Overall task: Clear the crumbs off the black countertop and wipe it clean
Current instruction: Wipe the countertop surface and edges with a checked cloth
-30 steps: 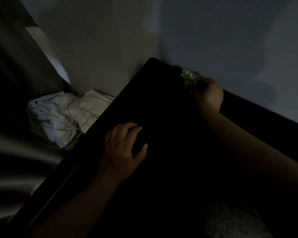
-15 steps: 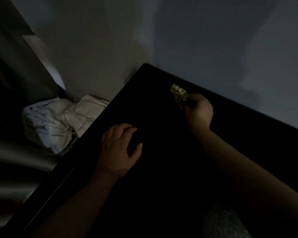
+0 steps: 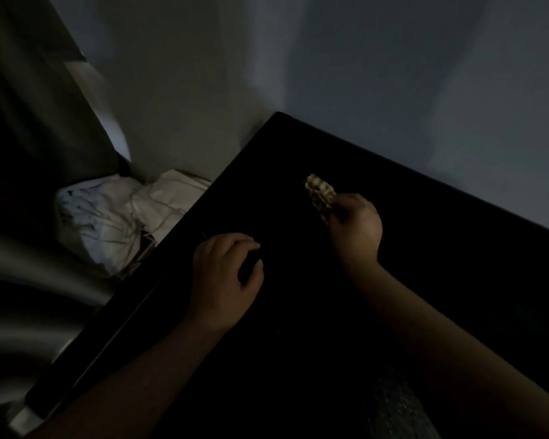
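The scene is very dark. The black countertop [image 3: 298, 327] runs from the far corner toward me. My right hand [image 3: 355, 226] grips a pale, patterned cloth wad [image 3: 320, 192] that sticks out from its far side, low over the middle of the counter. Nearer the counter's left edge, my left hand [image 3: 225, 280] rests on the surface with its fingers curled over a dark spot; whether anything is under them is too dark to tell. No crumbs are visible in this light.
A heap of white crumpled fabric or bags [image 3: 114, 217] lies on the floor left of the counter. A pale wall [image 3: 393, 90] borders the counter's far edge. A grey curtain-like surface [image 3: 23, 169] hangs at the left.
My right hand with the cloth has drawn back from the counter's far edge toward me and to the left. My left hand stays where it was.
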The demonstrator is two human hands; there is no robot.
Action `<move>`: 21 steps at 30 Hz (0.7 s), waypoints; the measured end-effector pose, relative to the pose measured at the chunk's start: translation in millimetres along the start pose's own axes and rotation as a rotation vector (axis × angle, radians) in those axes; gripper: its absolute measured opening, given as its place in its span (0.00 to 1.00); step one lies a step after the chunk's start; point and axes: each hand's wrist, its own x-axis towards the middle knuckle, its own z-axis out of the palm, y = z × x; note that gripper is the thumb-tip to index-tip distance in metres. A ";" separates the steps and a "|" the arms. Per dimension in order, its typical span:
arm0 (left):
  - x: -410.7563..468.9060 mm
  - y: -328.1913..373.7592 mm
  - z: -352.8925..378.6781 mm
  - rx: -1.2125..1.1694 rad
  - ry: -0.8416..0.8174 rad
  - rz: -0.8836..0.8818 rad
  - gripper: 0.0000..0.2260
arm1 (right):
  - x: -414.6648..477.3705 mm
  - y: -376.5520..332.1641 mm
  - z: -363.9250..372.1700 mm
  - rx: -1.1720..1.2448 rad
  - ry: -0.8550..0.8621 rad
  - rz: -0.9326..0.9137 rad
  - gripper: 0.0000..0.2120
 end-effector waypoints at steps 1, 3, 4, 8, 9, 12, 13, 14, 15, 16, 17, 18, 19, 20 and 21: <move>-10.2 -1.5 -2.7 0.004 -0.013 -0.009 0.13 | -7.6 -2.9 3.6 -0.003 -0.003 -0.011 0.08; -28.9 -5.3 -10.1 0.010 -0.037 -0.031 0.13 | -22.9 -11.3 7.9 0.046 -0.026 -0.028 0.09; -36.5 -7.6 -14.9 0.012 -0.036 -0.045 0.14 | -31.7 -16.4 9.9 0.069 -0.029 -0.046 0.09; -53.2 -19.4 -35.6 0.053 -0.008 -0.079 0.15 | -59.8 -29.8 16.0 0.120 -0.092 -0.118 0.09; -56.1 -23.6 -39.8 0.067 -0.011 -0.078 0.15 | -59.3 -31.2 14.1 0.136 -0.115 -0.115 0.08; -66.2 -36.7 -47.8 0.096 -0.024 -0.070 0.17 | -48.2 -31.0 7.9 0.148 -0.038 -0.081 0.06; -69.3 -39.6 -48.6 0.096 -0.027 -0.074 0.18 | -48.0 -31.8 8.2 0.139 -0.008 -0.057 0.06; -72.1 -41.1 -48.7 0.098 -0.027 -0.080 0.18 | -52.3 -35.0 10.7 0.123 0.004 -0.037 0.07; -74.7 -41.4 -48.2 0.103 -0.024 -0.085 0.18 | -60.0 -39.1 15.1 0.106 0.008 -0.036 0.08; -76.6 -41.0 -47.7 0.106 -0.018 -0.089 0.18 | -69.0 -43.4 20.2 0.097 0.004 -0.047 0.09; -77.1 -40.7 -47.6 0.103 -0.016 -0.091 0.18 | -77.7 -46.8 25.0 0.105 -0.011 -0.060 0.10; -76.8 -40.7 -48.2 0.096 -0.021 -0.092 0.18 | -85.8 -49.4 28.2 0.117 -0.034 -0.076 0.11; -76.4 -41.0 -49.4 0.088 -0.032 -0.095 0.18 | -93.1 -50.3 30.1 0.127 -0.051 -0.097 0.11; -75.9 -41.6 -50.9 0.081 -0.042 -0.098 0.19 | -99.8 -50.3 30.9 0.137 -0.066 -0.115 0.12; -75.6 -42.8 -52.5 0.075 -0.051 -0.102 0.19 | -106.2 -50.0 31.4 0.150 -0.082 -0.129 0.12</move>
